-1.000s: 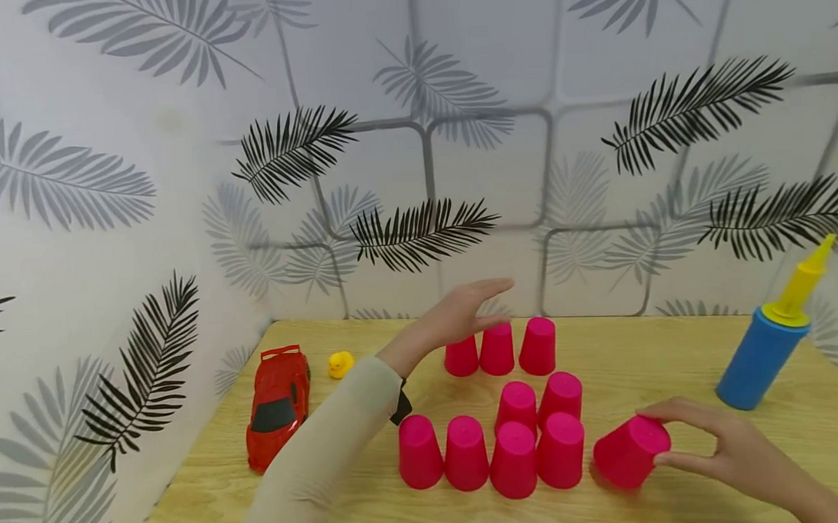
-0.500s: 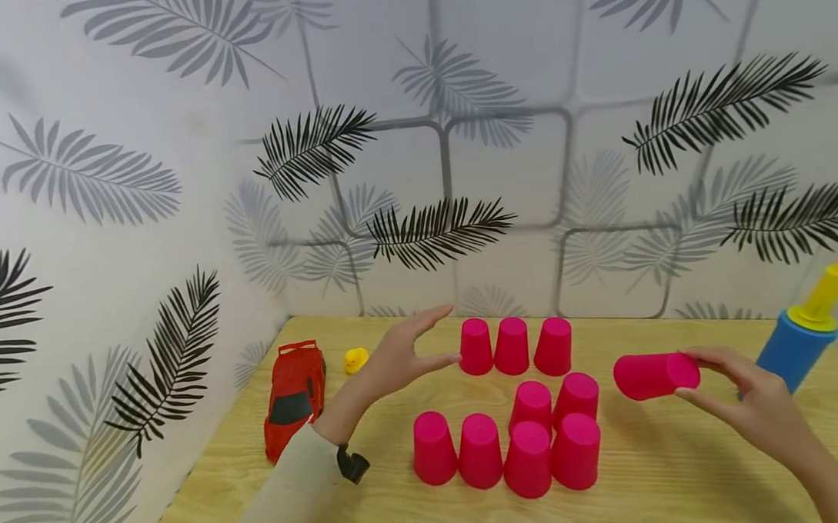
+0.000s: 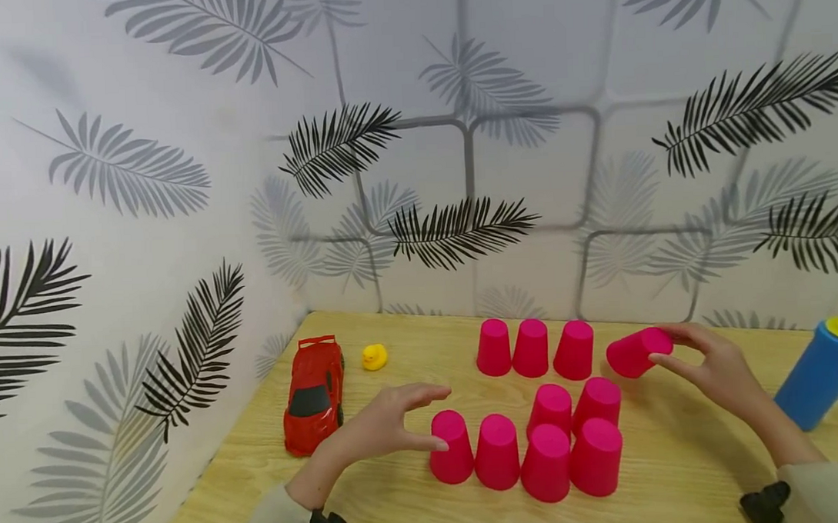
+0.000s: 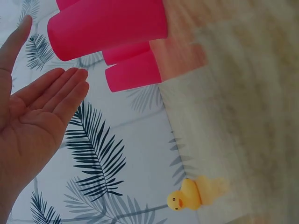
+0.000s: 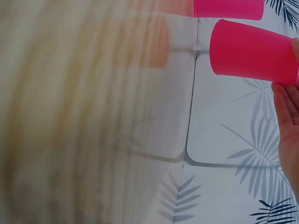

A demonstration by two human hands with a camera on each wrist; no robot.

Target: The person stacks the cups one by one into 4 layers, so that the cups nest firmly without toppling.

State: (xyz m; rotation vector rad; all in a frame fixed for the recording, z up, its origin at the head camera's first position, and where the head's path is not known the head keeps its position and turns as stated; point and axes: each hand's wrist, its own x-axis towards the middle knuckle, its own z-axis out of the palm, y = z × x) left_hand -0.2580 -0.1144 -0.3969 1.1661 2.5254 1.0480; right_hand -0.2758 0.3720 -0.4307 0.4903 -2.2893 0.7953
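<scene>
Pink cup [image 3: 626,356], qty 1, held: tilted, mouth twd left & down; nr table's [image 3: 422,361] back edge, just R of back-row cups [image 3: 530,348] (3, inverted), slight gap.
R hand [image 3: 721,374]: thumb & fingers pinching cup's narrow end.
L hand [image 3: 383,424]: fingers spread, nothing gripped; nr leftmost of front-row cups [image 3: 497,451] (4, inverted), contact unclear.
Also: toy car [image 3: 313,392], nr left edge; duck [image 3: 374,357], nr back-left corner.
Handling (judged; step looks like placing cup beside back row): level mouth w/ tabletop 1st, lower straight, keep fingertips off neighbour, release once rim sits flat. L hand: avoid nudging front row.
</scene>
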